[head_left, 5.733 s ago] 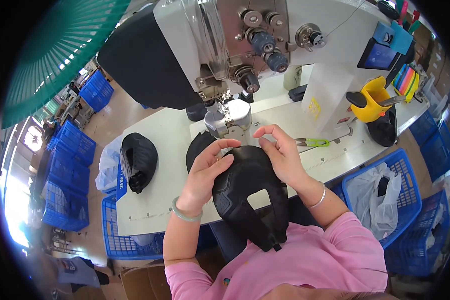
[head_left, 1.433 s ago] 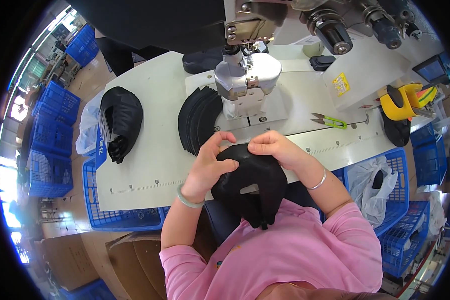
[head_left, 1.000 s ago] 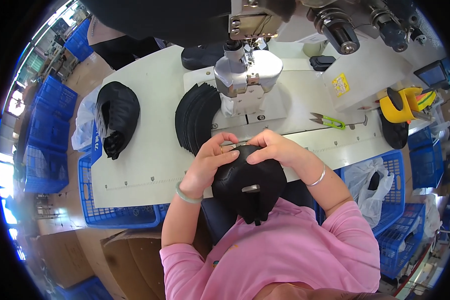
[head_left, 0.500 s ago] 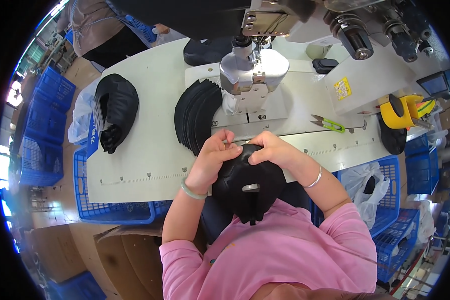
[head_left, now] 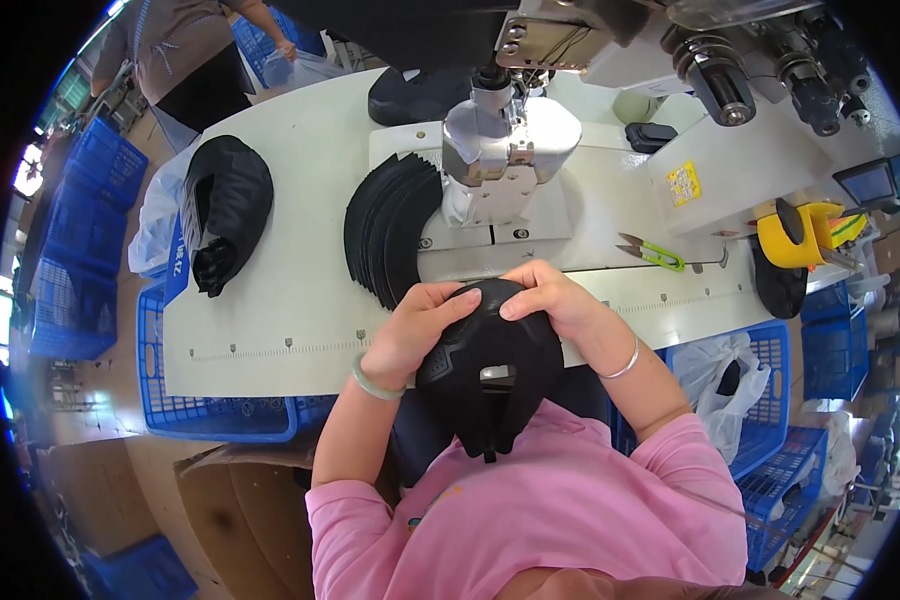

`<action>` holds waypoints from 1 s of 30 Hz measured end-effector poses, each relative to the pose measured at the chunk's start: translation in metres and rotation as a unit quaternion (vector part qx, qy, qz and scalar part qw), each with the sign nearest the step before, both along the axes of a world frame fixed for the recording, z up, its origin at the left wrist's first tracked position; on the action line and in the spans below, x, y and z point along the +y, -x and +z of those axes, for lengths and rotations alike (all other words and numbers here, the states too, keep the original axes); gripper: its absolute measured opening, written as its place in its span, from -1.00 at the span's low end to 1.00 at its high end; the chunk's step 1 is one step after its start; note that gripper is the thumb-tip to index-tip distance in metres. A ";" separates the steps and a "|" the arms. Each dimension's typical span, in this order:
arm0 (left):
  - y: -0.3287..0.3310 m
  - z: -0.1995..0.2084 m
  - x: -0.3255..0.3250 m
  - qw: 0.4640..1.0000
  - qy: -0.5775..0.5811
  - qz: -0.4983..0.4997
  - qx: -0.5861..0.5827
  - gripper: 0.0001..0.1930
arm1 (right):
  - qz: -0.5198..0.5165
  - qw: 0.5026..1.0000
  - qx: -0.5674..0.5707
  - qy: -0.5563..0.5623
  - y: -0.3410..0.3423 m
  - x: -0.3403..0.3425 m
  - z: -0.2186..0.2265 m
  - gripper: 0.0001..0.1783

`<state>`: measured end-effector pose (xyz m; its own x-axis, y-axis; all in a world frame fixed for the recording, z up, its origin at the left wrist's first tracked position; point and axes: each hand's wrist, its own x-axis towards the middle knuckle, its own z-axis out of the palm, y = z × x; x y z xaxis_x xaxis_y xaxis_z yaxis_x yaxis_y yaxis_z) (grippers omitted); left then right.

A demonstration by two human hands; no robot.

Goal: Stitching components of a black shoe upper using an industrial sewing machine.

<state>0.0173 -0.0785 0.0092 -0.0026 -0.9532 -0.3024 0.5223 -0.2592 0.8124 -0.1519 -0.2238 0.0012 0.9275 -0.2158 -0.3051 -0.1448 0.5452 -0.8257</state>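
Note:
A black shoe upper [head_left: 485, 345] is held between both hands at the table's front edge, its rounded toe toward the sewing machine. My left hand [head_left: 425, 325] grips its left side, thumb pressed on the toe. On the opposite side my right hand [head_left: 555, 303] is closed on it, thumb also on the toe. A slot in the upper shows light through it. Just beyond my left hand lies a fanned stack of curved black pieces [head_left: 385, 230]. The sewing machine's metal post [head_left: 510, 150] stands beyond the hands.
Green-handled thread snips [head_left: 652, 252] lie right of the machine, near a yellow holder [head_left: 798, 238]. Another black upper [head_left: 232, 205] rests at the left, and one more [head_left: 420, 97] behind. Blue crates [head_left: 210, 410] flank the table. At the far left stands another person [head_left: 185, 60].
My hands still hold the upper; my left fingers have drawn in against the toe. The upper has tilted slightly, showing more of its slot. The person behind has shifted, and one arm reaches down.

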 end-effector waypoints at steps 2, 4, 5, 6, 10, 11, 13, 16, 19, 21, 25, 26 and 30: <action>0.002 -0.002 -0.001 1.000 0.006 0.004 0.013 -0.69 | -0.004 1.000 -0.009 0.015 0.000 0.001 0.000 -0.68; 0.003 -0.004 -0.002 1.000 0.015 0.014 0.006 -0.68 | -0.013 0.999 -0.006 0.041 -0.001 0.003 -0.002 -0.67; 0.003 -0.005 -0.003 1.000 0.014 0.015 0.007 -0.68 | -0.015 0.999 -0.012 0.030 -0.001 0.003 -0.002 -0.66; 0.004 -0.006 -0.003 1.000 0.020 0.019 0.009 -0.68 | -0.016 1.000 -0.011 0.022 0.000 0.003 -0.003 -0.66; 0.007 0.002 -0.003 1.000 0.006 0.026 -0.006 -0.71 | -0.013 1.000 -0.025 0.002 0.000 0.003 0.004 -0.63; 0.007 0.010 -0.004 1.000 0.005 0.021 -0.014 -0.71 | -0.009 0.999 -0.032 0.020 0.002 0.003 0.012 -0.63; 0.009 0.035 -0.006 0.998 0.019 0.004 -0.057 -0.74 | -0.006 0.997 -0.041 0.072 0.009 0.003 0.038 -0.63; 0.018 0.099 -0.010 0.980 0.054 -0.040 -0.189 -0.78 | 0.007 0.976 -0.048 0.211 0.027 0.000 0.104 -0.66; 0.050 0.177 -0.012 0.876 0.288 0.020 -0.385 -0.56 | -0.036 0.944 -0.141 0.295 0.062 0.002 0.183 -0.69; 0.069 0.228 -0.011 0.739 0.398 0.050 -0.542 -0.42 | -0.075 0.913 -0.172 0.362 0.084 0.004 0.231 -0.69; 0.083 0.322 -0.034 0.618 0.466 0.077 -0.628 -0.40 | -0.180 0.834 -0.220 0.473 0.107 -0.020 0.324 -0.53; 0.084 0.342 -0.043 0.634 0.487 0.061 -0.597 -0.42 | -0.185 0.794 -0.265 0.514 0.105 -0.031 0.345 -0.55; 0.080 0.410 -0.108 0.623 0.482 0.054 -0.614 -0.50 | -0.270 0.741 -0.119 0.604 0.082 -0.072 0.416 -0.66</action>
